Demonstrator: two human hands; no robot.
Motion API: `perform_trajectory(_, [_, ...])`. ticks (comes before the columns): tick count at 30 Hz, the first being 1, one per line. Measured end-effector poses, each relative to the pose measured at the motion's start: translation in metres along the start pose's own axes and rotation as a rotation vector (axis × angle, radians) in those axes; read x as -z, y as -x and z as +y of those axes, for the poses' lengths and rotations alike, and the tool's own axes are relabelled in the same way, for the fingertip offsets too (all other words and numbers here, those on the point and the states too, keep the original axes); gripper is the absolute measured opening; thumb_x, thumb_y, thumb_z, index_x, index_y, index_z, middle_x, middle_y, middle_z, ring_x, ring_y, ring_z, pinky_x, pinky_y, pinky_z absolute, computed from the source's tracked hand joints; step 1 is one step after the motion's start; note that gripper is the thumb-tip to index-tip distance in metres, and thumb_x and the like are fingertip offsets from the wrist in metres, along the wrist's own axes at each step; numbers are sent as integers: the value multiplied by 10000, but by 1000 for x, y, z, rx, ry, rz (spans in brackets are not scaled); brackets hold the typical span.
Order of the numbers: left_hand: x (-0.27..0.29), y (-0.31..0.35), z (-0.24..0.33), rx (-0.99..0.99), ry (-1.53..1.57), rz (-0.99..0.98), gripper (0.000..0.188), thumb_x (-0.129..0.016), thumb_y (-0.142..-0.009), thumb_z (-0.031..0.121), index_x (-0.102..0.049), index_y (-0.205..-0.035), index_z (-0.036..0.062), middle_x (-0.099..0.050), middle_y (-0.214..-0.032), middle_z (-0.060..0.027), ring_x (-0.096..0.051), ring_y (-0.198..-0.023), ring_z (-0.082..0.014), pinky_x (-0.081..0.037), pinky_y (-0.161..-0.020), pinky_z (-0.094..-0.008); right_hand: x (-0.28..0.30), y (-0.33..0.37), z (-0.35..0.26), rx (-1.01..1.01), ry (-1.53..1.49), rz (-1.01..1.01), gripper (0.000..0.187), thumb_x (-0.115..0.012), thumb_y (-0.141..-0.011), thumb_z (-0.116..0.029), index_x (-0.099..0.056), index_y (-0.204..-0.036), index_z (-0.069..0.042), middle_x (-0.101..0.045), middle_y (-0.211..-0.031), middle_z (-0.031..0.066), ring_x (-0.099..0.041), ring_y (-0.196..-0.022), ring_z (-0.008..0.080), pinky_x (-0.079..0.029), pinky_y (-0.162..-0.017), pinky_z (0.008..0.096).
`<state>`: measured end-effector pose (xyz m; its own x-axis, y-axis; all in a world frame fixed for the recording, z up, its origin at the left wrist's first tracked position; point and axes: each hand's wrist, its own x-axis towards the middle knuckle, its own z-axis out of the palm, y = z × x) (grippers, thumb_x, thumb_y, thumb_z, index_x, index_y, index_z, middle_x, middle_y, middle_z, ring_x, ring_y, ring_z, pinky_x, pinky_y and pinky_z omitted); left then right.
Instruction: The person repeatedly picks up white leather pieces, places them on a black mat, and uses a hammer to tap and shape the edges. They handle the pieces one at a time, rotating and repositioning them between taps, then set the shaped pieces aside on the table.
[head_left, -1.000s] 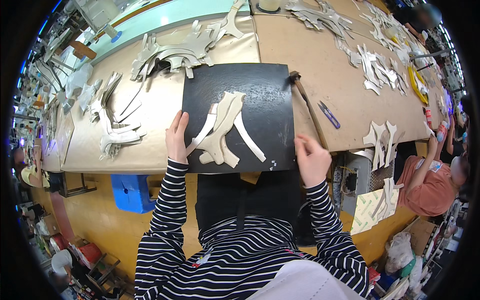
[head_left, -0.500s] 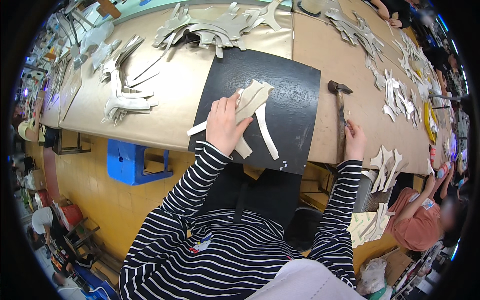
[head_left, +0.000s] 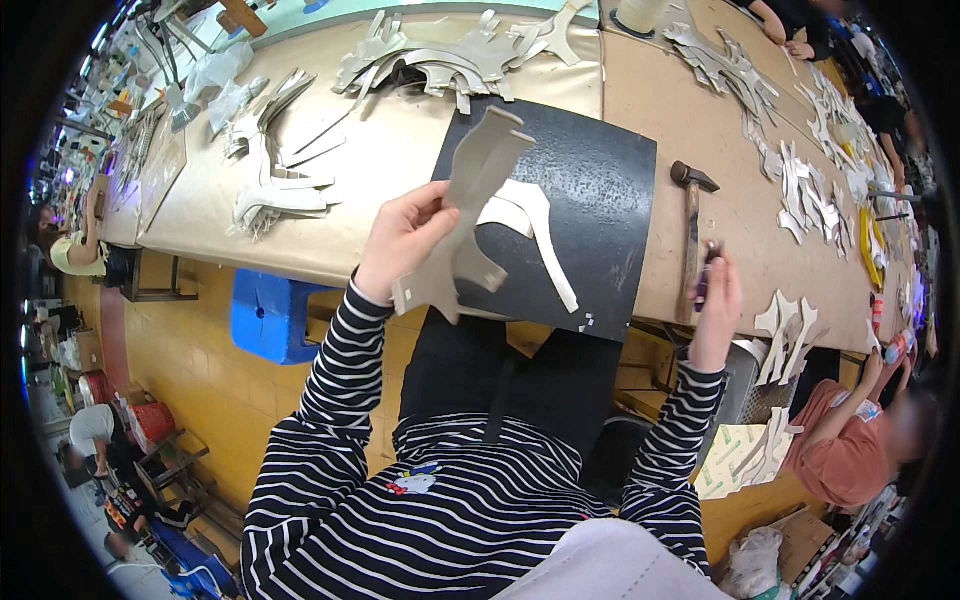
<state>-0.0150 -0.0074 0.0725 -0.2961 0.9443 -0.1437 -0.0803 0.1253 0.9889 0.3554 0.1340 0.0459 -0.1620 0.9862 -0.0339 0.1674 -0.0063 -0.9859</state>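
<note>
My left hand pinches a grey-beige cut piece of what looks like leather, with branching ends, held up over the left edge of a black mat. A second layer seems to lie against it. On the mat, partly behind the held piece, rests a curved white piece. My right hand is closed round a small dark purple tool, whose kind I cannot make out. Just left of that hand lies a hammer with a wooden handle, on the table.
Piles of cut pieces lie at the far side, the left and the right. White scraps sit near the mat's front edge. A blue stool stands below the table. Another person sits at the right.
My left hand has lifted the grey-beige piece off the mat and tilted it up, leaving the white piece behind. My right hand has raised the purple tool from beside the hammer handle.
</note>
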Motion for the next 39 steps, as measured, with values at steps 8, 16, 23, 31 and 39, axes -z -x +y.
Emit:
perform_trajectory(8, [-64,31,9,242,333,-541,437,-681,-945,12,-547,-1359,-29,-691,-1165,-69,-650,-1055,-101,-523,-926,-251,-95,45,-73,-125,-299,-425,349,-741,-905,-57,-655,-1236,10,-583,-927,-30,-502,-683,18,-422,-667,176])
perform_trajectory(16, [-100,36,-6,83,310,-227,303,-655,-1017,286,-658,-1153,16,-668,-944,0,-596,-892,-64,-495,-812,-247,-89,69,-53,-67,-82,-357,147,-754,-916,-126,-728,-943,16,-559,-714,-75,-404,-655,19,-324,-596,203])
perform_trajectory(23, [-133,45,3,237,370,-140,314,-744,-935,114,-668,-1200,-37,-738,-983,-73,-678,-870,-99,-547,-766,-244,-87,78,-55,-108,-392,-206,442,-604,-1027,-176,-454,-1412,-19,-524,-915,-22,-458,-767,31,-385,-670,179])
perform_trajectory(31, [-154,58,10,287,692,-95,188,-693,-954,87,-672,-1079,-53,-721,-885,-109,-694,-719,-152,-567,-639,-269,-77,94,-54,-293,-706,-195,460,-516,-1075,-202,-434,-1487,-12,-509,-777,-12,-398,-581,21,-310,-477,173])
perform_trajectory(39, [-157,60,5,258,435,-58,197,-730,-935,96,-709,-1050,-63,-742,-872,-105,-704,-719,-127,-569,-633,-251,-78,108,-49,-354,-823,-168,397,-526,-1073,-203,-407,-1430,-76,-505,-739,3,-389,-536,25,-297,-456,173])
